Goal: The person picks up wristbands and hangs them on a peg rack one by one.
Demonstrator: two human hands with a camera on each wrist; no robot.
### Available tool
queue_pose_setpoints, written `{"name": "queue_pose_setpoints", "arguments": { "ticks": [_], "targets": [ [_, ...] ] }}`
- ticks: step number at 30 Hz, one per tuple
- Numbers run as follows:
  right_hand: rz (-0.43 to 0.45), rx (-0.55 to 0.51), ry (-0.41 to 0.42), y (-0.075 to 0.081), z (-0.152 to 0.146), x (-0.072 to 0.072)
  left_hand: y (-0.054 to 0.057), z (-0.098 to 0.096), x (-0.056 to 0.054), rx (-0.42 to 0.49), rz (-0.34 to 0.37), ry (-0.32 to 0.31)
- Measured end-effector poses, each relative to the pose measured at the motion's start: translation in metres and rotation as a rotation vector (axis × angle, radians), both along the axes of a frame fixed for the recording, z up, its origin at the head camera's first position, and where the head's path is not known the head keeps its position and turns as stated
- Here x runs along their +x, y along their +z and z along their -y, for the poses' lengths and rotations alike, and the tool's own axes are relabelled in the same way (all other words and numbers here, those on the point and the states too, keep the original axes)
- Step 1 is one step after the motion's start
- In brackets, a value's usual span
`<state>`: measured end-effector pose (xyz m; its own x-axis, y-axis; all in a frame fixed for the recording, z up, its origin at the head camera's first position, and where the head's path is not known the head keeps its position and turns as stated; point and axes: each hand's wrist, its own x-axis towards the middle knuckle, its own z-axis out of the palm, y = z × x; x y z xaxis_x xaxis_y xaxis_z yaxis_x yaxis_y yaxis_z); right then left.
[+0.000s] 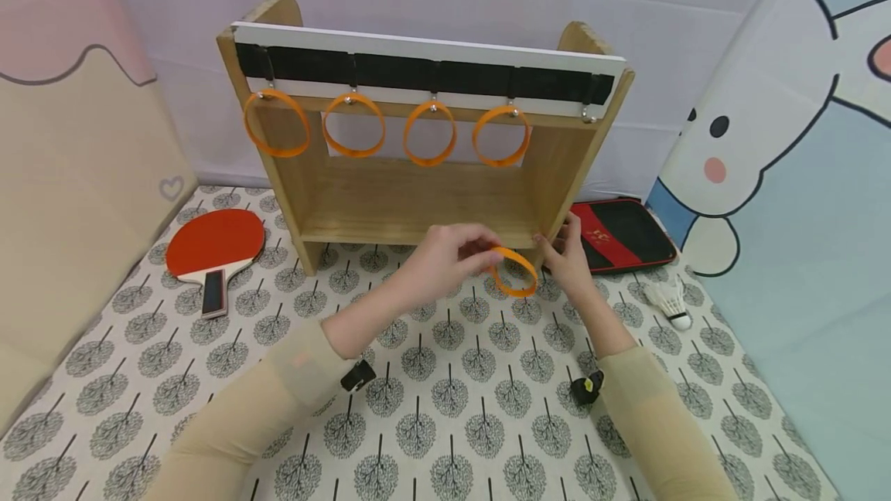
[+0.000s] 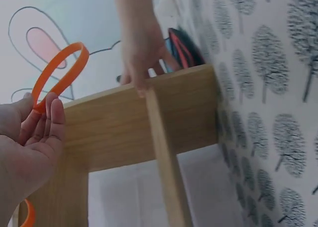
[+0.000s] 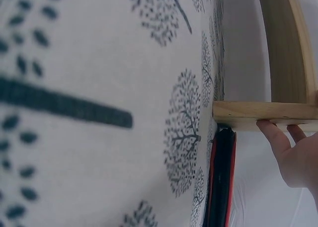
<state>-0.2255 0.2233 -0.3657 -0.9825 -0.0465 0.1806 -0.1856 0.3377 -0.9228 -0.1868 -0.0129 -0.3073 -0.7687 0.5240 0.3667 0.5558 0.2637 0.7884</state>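
Observation:
My left hand (image 1: 455, 257) pinches an orange ring (image 1: 524, 292) between thumb and fingers, in front of the lower right of a wooden shelf (image 1: 418, 203). The left wrist view shows this orange ring standing up from the fingertips of the left hand (image 2: 32, 137). At the shelf's right side panel, my right hand (image 1: 572, 265) grips the edge, with the thumb at the front and fingers on the outer face. Several more orange rings (image 1: 430, 161) hang from hooks along the shelf's top strip. The rightmost hook (image 1: 588, 116) carries no ring.
Left of the shelf lies a red table tennis paddle (image 1: 216, 242). A black and red case (image 1: 619, 234) lies to the right, partly behind the right hand, with a shuttlecock (image 1: 670, 304) nearer me. Everything rests on a tree-patterned tablecloth (image 1: 418, 408).

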Motion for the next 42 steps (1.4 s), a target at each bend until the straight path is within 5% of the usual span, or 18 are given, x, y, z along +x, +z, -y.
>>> {"name": "queue_pose_setpoints", "arguments": {
  "ticks": [12,18,24,34,42],
  "targets": [
    [-0.02,0.032,-0.024,-0.013,-0.008,-0.01,0.034,-0.013,0.002,0.343,0.08,-0.021],
    [-0.047,0.007,-0.004,-0.028,-0.015,-0.019,0.045,-0.025,-0.001,0.498,0.037,-0.067],
    [-0.029,0.016,0.006,-0.019,-0.011,-0.013,0.053,-0.039,-0.006,0.665,0.005,-0.084],
    [0.004,-0.013,0.005,0.001,-0.001,-0.001,0.076,-0.059,-0.007,0.784,-0.036,-0.028],
    [-0.006,-0.006,-0.008,-0.019,-0.01,-0.015,0.065,-0.075,-0.021,0.756,-0.058,0.035]
  ]
}}
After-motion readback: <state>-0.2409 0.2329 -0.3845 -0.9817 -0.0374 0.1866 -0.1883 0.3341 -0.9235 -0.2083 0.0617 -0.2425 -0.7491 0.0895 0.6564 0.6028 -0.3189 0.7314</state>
